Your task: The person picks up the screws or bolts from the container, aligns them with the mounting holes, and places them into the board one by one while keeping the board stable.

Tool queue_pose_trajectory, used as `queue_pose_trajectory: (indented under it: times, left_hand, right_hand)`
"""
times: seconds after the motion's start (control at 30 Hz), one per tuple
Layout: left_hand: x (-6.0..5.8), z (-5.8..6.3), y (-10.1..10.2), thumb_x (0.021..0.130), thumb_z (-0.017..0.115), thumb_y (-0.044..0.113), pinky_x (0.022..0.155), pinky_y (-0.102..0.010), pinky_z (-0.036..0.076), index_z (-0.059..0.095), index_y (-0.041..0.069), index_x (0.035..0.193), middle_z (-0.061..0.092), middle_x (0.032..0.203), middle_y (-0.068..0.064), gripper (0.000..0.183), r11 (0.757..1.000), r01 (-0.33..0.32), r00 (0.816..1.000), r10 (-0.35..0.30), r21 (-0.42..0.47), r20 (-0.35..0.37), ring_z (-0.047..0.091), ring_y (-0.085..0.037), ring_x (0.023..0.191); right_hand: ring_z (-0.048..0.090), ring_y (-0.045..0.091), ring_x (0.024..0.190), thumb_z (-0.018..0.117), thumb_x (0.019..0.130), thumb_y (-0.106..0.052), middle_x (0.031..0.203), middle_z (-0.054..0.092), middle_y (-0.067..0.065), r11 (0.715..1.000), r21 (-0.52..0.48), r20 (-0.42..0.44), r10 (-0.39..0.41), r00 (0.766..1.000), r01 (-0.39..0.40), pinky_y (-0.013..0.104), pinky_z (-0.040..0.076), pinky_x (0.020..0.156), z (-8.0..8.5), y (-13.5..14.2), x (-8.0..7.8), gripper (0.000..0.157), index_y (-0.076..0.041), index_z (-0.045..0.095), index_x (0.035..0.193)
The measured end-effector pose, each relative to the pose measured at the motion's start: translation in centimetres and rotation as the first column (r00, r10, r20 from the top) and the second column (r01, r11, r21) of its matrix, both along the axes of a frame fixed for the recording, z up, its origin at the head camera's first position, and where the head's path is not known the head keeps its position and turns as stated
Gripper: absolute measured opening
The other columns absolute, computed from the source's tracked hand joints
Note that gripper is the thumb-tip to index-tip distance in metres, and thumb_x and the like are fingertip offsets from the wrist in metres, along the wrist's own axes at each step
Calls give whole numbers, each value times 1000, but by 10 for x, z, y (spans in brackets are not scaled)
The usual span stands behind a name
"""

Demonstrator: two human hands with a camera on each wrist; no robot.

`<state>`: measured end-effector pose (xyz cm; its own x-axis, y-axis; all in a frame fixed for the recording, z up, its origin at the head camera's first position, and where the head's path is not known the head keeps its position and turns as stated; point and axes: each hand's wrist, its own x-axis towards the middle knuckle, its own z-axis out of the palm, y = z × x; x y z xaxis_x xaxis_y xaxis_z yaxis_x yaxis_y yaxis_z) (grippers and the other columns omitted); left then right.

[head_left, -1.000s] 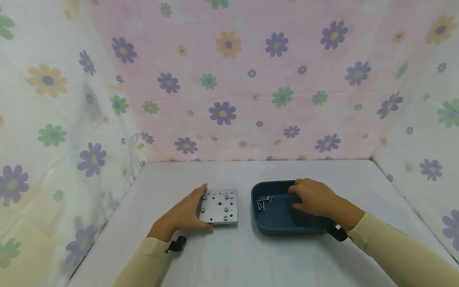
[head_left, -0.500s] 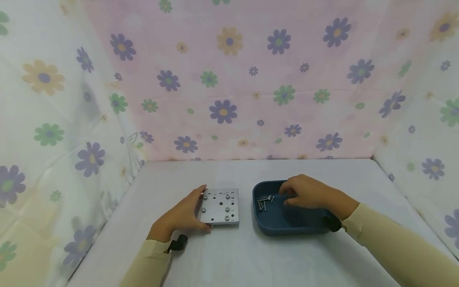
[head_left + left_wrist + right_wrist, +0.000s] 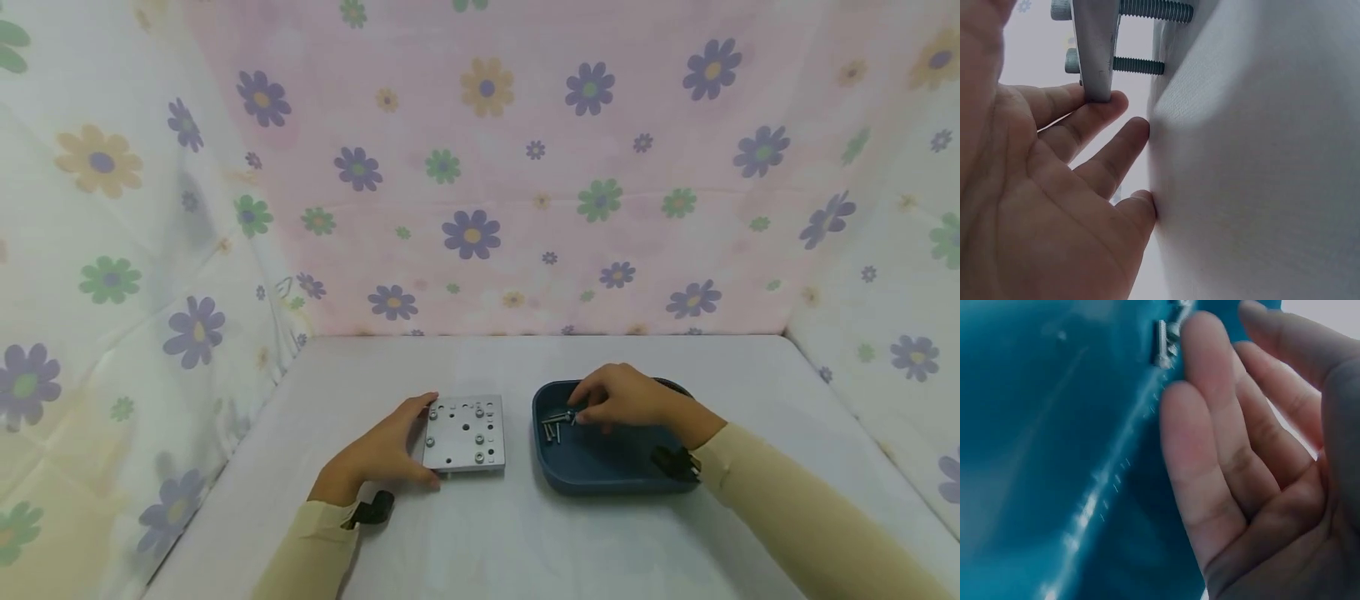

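Observation:
My left hand [image 3: 381, 455] grips a square silver metal plate [image 3: 452, 442] by its left side, with the thumb at the near corner and a finger at the far one. Several socket-head screws stand in the plate's holes. From the left wrist view, the threaded shank of one screw [image 3: 1140, 65] sticks out under the plate, and fingertips touch the plate's edge. Over the blue tray [image 3: 615, 486], my right hand [image 3: 628, 398] reaches in with fingers loosely extended. Its thumb and fingertips are right at several loose screws [image 3: 552, 432]; a screw [image 3: 1161, 345] lies beside the fingertips in the right wrist view.
The white-covered table [image 3: 480, 533] carries the plate, with the tray just to its right. Flower-patterned cloth [image 3: 510, 183] hangs behind the table and along both sides. A small black camera [image 3: 373, 507] sits at the left wrist.
My right hand has moved left across the tray, from its middle to the loose screws at its left end. The left hand stays on the plate.

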<state>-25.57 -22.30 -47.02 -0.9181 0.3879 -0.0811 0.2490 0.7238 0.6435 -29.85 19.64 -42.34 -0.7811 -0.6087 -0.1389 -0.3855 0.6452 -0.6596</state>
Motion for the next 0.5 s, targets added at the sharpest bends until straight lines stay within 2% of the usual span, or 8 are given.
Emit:
queue_pose_trajectory:
  times: [0.23, 0.5]
  left_hand:
    - [0, -3, 0, 51, 103, 42, 125, -52, 29, 26, 19, 164, 40, 163, -3, 139, 1000, 2, 1000, -2, 2, 3, 34, -26, 154]
    - [0, -1, 1, 51, 103, 39, 126, -52, 28, 27, 19, 164, 40, 164, -3, 137, 1000, -5, 1000, 5, 1, -1, 33, -26, 155]
  right_hand:
    - [71, 16, 63, 78, 94, -25, 80, 75, -6, 999, 0, 26, -44, 999, 44, 33, 59, 62, -14, -6, -1, 27, -15, 77, 119]
    - [68, 15, 61, 79, 92, -22, 77, 73, -8, 999, 29, -21, -40, 999, 41, 33, 58, 59, -17, -10, -1, 22, -16, 78, 114]
